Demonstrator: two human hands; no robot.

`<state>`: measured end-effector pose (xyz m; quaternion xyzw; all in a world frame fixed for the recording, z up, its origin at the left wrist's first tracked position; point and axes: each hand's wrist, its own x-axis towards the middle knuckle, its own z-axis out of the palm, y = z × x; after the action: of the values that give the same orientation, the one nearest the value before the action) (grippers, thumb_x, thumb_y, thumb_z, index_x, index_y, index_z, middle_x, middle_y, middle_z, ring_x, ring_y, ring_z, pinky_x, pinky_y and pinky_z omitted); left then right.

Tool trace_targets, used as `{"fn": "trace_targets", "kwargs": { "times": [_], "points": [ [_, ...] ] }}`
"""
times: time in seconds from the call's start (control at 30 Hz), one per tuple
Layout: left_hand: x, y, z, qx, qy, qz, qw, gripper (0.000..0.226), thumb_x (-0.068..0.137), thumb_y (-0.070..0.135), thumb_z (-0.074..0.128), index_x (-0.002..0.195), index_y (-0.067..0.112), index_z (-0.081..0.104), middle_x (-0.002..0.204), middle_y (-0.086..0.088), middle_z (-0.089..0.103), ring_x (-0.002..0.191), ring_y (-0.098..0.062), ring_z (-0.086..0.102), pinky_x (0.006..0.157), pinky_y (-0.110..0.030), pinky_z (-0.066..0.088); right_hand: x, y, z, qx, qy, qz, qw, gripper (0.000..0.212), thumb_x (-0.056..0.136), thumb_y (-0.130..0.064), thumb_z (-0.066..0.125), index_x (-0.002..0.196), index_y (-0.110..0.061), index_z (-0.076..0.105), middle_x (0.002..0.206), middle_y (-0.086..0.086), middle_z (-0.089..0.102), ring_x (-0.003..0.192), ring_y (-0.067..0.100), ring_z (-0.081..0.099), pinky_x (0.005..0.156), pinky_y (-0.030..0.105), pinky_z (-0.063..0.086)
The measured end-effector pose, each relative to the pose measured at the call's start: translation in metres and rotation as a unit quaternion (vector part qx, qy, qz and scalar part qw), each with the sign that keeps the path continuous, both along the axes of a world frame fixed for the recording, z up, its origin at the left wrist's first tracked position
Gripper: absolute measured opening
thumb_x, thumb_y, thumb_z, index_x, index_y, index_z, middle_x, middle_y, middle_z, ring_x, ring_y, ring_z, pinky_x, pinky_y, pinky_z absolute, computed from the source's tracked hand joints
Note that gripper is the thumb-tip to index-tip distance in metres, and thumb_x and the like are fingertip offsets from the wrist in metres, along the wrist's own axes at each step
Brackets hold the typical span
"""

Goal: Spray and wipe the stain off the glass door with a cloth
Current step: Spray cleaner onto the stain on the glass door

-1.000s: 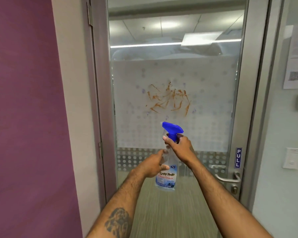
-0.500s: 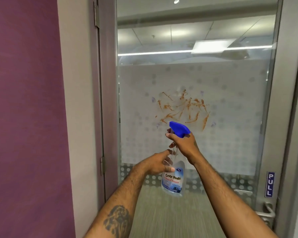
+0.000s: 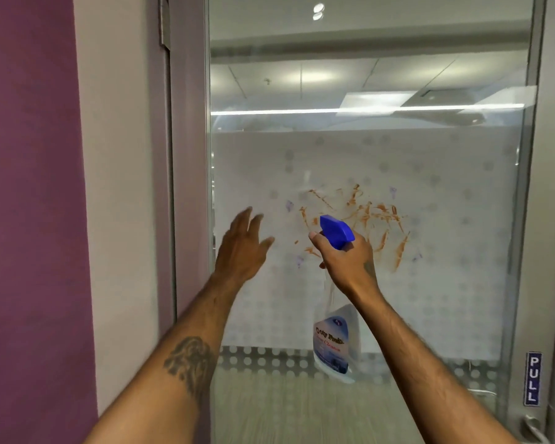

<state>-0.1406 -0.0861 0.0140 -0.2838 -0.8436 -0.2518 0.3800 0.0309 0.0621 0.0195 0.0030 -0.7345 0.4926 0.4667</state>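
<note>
The left hand (image 3: 242, 248) comes off the bottle (image 3: 335, 338) now, swinging up and out to the left, fingers (image 3: 253, 221) spread and blurred, holding nothing. A moment back it was steadying the bottle's body; now the right hand (image 3: 346, 261) carries it alone, fingers wrapped round the neck just under the blue trigger head (image 3: 336, 231). The bottle has also risen: the nozzle is level with the stain (image 3: 362, 219), where before it sat below it. That orange-brown smear is on the frosted band of the glass door (image 3: 366, 155), right behind and to the right of the nozzle, all of it untouched, no wet sheen or runs that I can make out. So this looks like the aim-and-fire step: one hand clear, nozzle pointed at the mess. Whether the trigger is being squeezed, I cannot tell. No cloth anywhere in sight, so the wipe is yet to come and the free left hand will likely fetch one.
</note>
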Motion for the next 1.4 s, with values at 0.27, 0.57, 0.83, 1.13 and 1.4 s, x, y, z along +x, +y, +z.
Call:
{"fn": "trace_targets", "kwargs": {
  "times": [0.27, 0.57, 0.83, 1.13, 1.4],
  "points": [
    [-0.074, 0.013, 0.034, -0.074, 0.157, 0.093, 0.980, 0.077, 0.103, 0.061, 0.025, 0.163, 0.020, -0.001, 0.169, -0.010, -0.012, 0.157, -0.028, -0.011, 0.126, -0.050, 0.001, -0.022, -0.014, 0.015, 0.012, 0.026, -0.103, 0.994, 0.024, 0.088, -0.041, 0.068, 0.075, -0.040, 0.048, 0.075, -0.001, 0.064, 0.071, 0.020, 0.069, 0.051, 0.015, 0.046],
    [-0.131, 0.032, 0.030, 0.007, 0.266, 0.111, 0.958, 0.069, 0.104, 0.060, 0.018, 0.163, 0.024, 0.009, 0.171, -0.009, 0.004, 0.157, -0.029, 0.005, 0.125, -0.055, 0.007, -0.043, -0.018, 0.007, 0.062, 0.040, -0.164, 0.984, 0.025, 0.089, -0.038, 0.068, 0.071, -0.037, 0.050, 0.069, 0.000, 0.064, 0.066, 0.024, 0.065, 0.060, 0.034, 0.055],
    [-0.145, 0.037, 0.028, 0.040, 0.312, 0.106, 0.943, 0.071, 0.103, 0.060, 0.027, 0.163, 0.026, 0.010, 0.171, -0.007, 0.004, 0.158, -0.028, 0.002, 0.125, -0.053, 0.001, -0.052, -0.025, 0.009, 0.094, 0.041, -0.197, 0.975, 0.022, 0.091, -0.043, 0.063, 0.075, -0.036, 0.050, 0.058, -0.006, 0.054, 0.053, 0.010, 0.052, 0.053, 0.020, 0.041],
    [-0.144, 0.037, 0.029, 0.042, 0.319, 0.116, 0.940, 0.071, 0.103, 0.060, 0.030, 0.163, 0.026, 0.012, 0.171, -0.008, 0.006, 0.158, -0.028, 0.003, 0.125, -0.052, -0.001, -0.051, -0.029, 0.002, 0.094, 0.033, -0.235, 0.967, 0.041, 0.091, -0.047, 0.060, 0.057, -0.029, 0.047, 0.043, -0.012, 0.042, 0.040, 0.006, 0.044, 0.046, 0.017, 0.034],
    [-0.146, 0.038, 0.029, 0.044, 0.318, 0.112, 0.940, 0.072, 0.103, 0.060, 0.028, 0.163, 0.026, 0.010, 0.171, -0.007, 0.005, 0.158, -0.028, 0.003, 0.125, -0.053, -0.001, -0.042, -0.029, -0.003, 0.095, 0.063, -0.214, 0.970, 0.032, 0.089, -0.046, 0.064, 0.063, -0.036, 0.049, 0.046, -0.014, 0.046, 0.044, 0.003, 0.051, 0.045, 0.009, 0.035]
  ]
}}
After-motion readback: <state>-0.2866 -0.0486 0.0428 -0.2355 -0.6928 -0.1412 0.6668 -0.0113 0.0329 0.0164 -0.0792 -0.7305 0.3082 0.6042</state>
